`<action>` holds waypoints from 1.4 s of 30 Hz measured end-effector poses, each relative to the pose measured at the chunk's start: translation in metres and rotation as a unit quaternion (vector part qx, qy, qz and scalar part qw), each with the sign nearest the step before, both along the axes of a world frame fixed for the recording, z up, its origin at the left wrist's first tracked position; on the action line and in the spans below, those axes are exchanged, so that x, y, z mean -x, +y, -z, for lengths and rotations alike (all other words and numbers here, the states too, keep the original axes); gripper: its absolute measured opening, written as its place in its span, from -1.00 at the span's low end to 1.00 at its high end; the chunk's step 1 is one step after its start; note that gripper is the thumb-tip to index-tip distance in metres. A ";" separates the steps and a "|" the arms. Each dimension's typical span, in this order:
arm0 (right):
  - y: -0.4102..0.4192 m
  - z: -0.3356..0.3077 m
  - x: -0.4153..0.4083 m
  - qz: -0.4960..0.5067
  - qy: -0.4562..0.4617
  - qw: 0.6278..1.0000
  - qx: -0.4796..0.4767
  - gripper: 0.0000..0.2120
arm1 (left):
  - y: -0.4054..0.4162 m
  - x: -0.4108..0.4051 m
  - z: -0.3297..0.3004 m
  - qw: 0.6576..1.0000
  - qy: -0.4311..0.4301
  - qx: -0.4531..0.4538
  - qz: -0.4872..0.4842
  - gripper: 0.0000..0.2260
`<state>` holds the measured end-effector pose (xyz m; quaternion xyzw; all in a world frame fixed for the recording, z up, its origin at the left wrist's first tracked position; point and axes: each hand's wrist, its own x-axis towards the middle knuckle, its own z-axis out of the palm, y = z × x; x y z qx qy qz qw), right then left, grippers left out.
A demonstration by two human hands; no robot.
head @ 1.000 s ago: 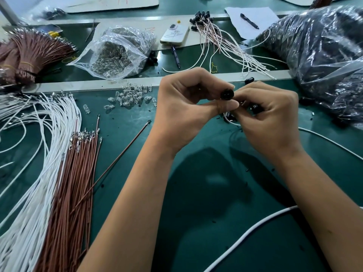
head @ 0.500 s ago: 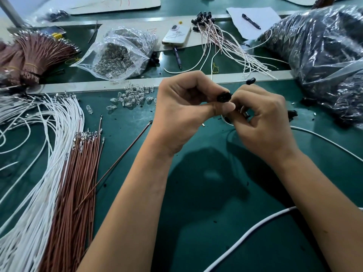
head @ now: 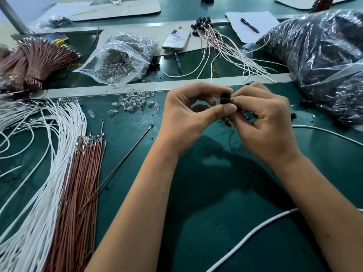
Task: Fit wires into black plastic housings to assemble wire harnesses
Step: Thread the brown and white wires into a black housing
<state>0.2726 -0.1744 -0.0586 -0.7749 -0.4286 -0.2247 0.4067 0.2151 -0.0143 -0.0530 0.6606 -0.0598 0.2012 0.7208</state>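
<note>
1. Where the frame's left edge lies, white wires (head: 29,173) and brown wires (head: 78,183) are spread on the green mat (head: 206,193).
2. At centre, a black housing (head: 225,97) is pinched by the left hand (head: 188,116).
3. Right of it, the housing is also gripped by the right hand (head: 263,122).

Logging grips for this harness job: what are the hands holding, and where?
Both pinch the small round black plastic housing: left hand by its sides between thumb and forefinger, right hand from the other side.
</note>
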 end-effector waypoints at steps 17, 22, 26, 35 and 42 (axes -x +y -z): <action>0.007 0.008 0.001 -0.012 0.046 0.998 0.040 -0.80 | -0.003 -0.004 0.012 0.996 0.016 0.072 -0.048 -0.85; 0.024 -0.017 -0.016 -0.096 0.232 0.957 0.143 -0.88 | 0.015 -0.004 0.011 0.981 0.068 0.092 -0.160 -0.91; 0.080 -0.035 -0.044 -0.072 0.311 0.939 0.131 -0.83 | 0.042 -0.001 0.010 0.930 0.048 0.243 -0.273 -0.90; 0.186 -0.025 -0.045 0.002 0.219 0.914 0.340 -0.76 | 0.063 0.003 0.010 0.915 0.000 0.275 -0.295 -0.89; 0.114 -0.024 -0.048 -0.001 0.268 0.948 0.170 -0.85 | 0.053 0.002 0.017 0.977 -0.031 0.121 -0.173 -0.76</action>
